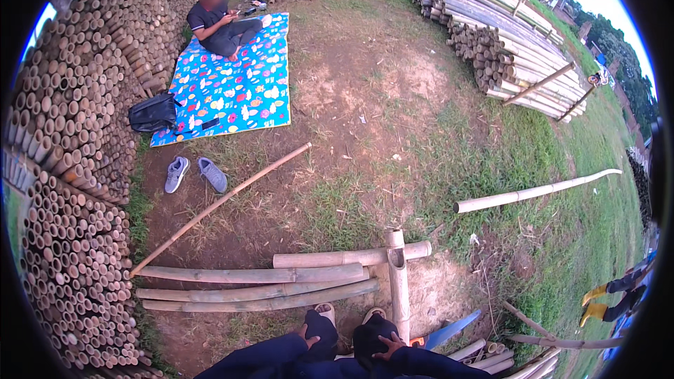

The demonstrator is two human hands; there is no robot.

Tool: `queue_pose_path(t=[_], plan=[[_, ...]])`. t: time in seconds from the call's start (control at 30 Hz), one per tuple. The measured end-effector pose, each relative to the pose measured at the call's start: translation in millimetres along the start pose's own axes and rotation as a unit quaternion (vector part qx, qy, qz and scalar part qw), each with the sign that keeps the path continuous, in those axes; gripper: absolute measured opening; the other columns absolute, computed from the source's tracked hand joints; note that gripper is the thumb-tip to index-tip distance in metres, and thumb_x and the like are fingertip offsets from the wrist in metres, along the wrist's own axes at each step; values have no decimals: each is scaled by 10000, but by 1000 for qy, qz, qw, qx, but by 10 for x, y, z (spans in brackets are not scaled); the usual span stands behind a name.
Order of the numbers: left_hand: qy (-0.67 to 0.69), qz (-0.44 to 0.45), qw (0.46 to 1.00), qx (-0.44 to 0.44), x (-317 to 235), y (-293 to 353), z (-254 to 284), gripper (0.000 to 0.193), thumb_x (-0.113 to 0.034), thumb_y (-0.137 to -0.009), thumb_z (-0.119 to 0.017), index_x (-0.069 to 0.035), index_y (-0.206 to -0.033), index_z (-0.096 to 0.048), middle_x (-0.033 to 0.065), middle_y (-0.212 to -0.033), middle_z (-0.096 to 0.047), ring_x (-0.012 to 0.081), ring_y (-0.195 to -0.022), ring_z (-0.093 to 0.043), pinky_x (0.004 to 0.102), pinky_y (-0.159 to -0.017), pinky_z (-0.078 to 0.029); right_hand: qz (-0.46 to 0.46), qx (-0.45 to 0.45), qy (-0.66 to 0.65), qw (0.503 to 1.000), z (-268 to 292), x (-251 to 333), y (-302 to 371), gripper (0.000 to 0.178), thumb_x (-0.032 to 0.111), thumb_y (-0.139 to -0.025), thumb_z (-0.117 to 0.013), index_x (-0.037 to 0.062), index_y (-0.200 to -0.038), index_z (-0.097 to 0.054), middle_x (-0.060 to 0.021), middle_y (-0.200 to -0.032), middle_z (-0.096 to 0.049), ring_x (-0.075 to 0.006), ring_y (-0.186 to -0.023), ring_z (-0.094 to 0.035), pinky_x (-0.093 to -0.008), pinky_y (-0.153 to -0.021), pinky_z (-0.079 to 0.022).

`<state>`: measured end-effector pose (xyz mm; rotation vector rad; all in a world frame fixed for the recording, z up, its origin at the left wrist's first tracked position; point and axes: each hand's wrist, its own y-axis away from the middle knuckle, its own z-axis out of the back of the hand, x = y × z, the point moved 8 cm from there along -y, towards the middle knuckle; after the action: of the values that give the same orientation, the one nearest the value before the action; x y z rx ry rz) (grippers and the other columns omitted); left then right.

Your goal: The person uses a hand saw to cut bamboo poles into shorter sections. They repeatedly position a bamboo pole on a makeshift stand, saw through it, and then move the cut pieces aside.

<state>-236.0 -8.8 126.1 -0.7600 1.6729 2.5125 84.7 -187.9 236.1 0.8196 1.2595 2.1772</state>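
Note:
My left hand lies on my left knee, with nothing in it that I can see. On my right knee rests my right hand, its fingers spread over the dark cloth. Just right of that hand is a hand saw with a blue blade and an orange handle. A pale bamboo post with a notch near its top stands in front of my right knee. Behind it a bamboo pole lies crosswise. Several greenish bamboo poles lie left of my feet.
Stacked bamboo walls the left side; another pile lies far right. A person sits on a blue patterned mat, near grey shoes and a black bag. Single poles cross the ground. Yellow boots show at right.

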Motion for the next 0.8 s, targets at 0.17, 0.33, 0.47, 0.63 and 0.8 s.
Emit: queue_pose_path(t=[0.17,0.33,0.47,0.63,0.8], plan=[[16,-67,997,-20,-100,234,416,921,-595,-874,-695,-38,-1551,-413,288,-1505,-497,418,-1408,-483,442,-1183,-374,-1,-54,-221,974,245,-299,568,1006,676,-842,-743,133,-1600,-366,-327,-1505,-483,-495,-1381,-492,-526,-1150,-435],[14,-28,999,-20,-480,554,1033,881,-559,-862,-719,-38,-1519,-450,276,-1458,-541,410,-1362,-525,442,-1158,-402,-80,-118,-394,908,425,-425,729,989,663,-852,-738,131,-1598,-365,-330,-1497,-489,-496,-1364,-505,-530,-1134,-446],[-7,-13,1000,-17,-640,649,1328,849,-529,-852,-738,-38,-1493,-480,267,-1421,-576,404,-1326,-559,442,-1137,-425,-106,-145,-496,850,572,-425,724,975,652,-860,-734,130,-1596,-364,-333,-1490,-493,-497,-1350,-515,-534,-1121,-455],[-30,0,999,-33,-711,657,1790,809,-493,-839,-762,-38,-1461,-517,255,-1374,-620,396,-1280,-602,442,-1112,-453,-79,-173,-559,807,1214,-239,436,958,639,-871,-729,128,-1593,-363,-336,-1482,-499,-498,-1333,-528,-538,-1105,-466],[-16,23,993,-115,-1297,496,2327,707,-411,-830,-770,-46,-1400,-566,232,-1291,-676,375,-1207,-656,438,-1068,-496,-42,-139,-604,784,1686,266,-284,940,626,-881,-725,126,-1591,-362,-339,-1474,-505,-499,-1316,-541,-542,-1088,-476]])
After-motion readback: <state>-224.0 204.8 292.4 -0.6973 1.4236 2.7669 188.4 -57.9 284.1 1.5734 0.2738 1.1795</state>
